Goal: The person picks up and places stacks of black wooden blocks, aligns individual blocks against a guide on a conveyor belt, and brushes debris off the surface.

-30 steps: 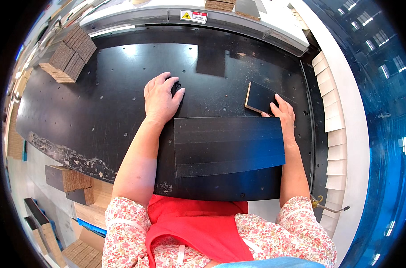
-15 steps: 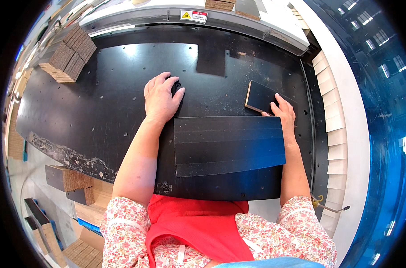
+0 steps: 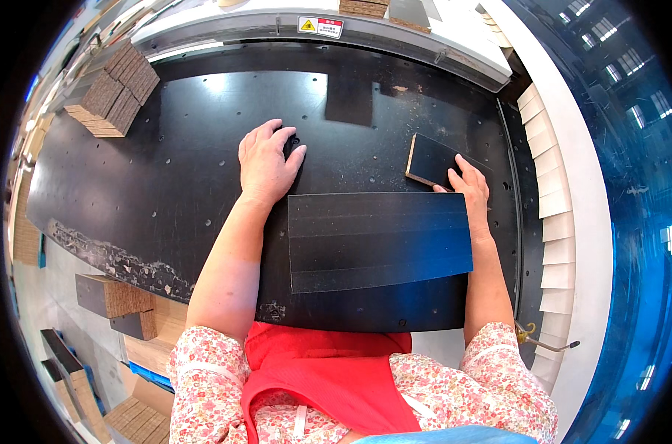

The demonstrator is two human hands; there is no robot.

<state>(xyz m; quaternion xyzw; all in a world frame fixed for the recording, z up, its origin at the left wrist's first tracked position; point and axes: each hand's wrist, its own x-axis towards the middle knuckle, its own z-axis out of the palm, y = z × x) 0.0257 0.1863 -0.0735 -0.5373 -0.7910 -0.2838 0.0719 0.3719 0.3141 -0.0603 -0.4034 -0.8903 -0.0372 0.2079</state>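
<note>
On the black worktable (image 3: 195,170), my left hand (image 3: 268,164) lies palm down, thumb apart from the fingers, with nothing held. Further right, my right hand (image 3: 468,185) grips a small black board (image 3: 431,159) with a pale cut edge; the thumb is at its near side and the fingers are over its right end. The board lies on the tabletop, turned slightly. Between my forearms, close to me, is a larger dark rectangular panel (image 3: 379,240); its right edge overlaps my right wrist, so part of the wrist is hidden.
A stack of chipboard blocks (image 3: 114,92) stands at the far left of the table. A white machine beam (image 3: 469,52) with a warning label (image 3: 320,27) spans the back. Overlapping pale flaps (image 3: 554,200) line the right side. More boards (image 3: 118,296) are stacked lower left.
</note>
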